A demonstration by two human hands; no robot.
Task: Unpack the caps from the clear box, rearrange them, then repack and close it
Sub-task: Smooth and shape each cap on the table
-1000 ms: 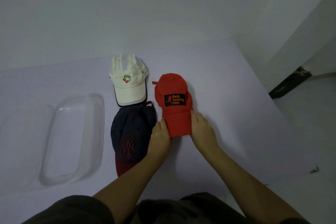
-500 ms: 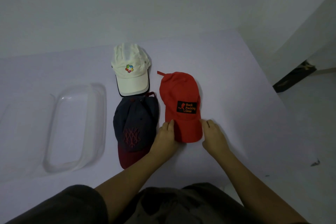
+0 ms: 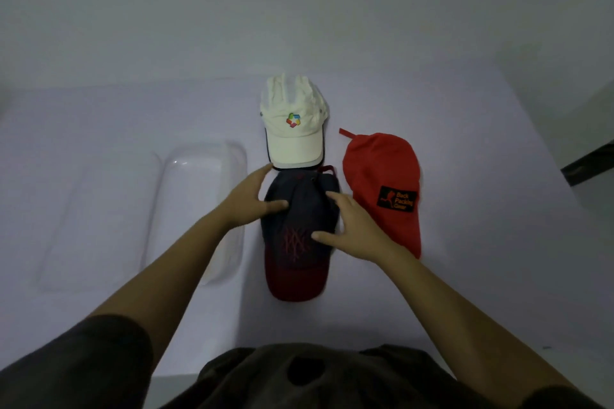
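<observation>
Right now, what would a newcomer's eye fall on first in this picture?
The red cap, right of centre, is brightest. The left hand and right hand rest on the dark cap in the middle, below the white cap. A clear box lies empty at left.

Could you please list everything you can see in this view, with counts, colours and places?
white cap: one, cream with a multicoloured logo, far middle of the table.
navy cap: one, dark blue with a maroon brim, just nearer than the white cap.
red cap: one, red with a black patch, right of the navy cap.
clear box: one, transparent, empty, left of the caps.
second clear piece: one, faint, left of the box; probably the lid.
table: one, pale white.
dark object: one, right edge; unclear.
left hand: one, touching the navy cap's left side.
right hand: one, fingers spread on the navy cap's right side.
</observation>
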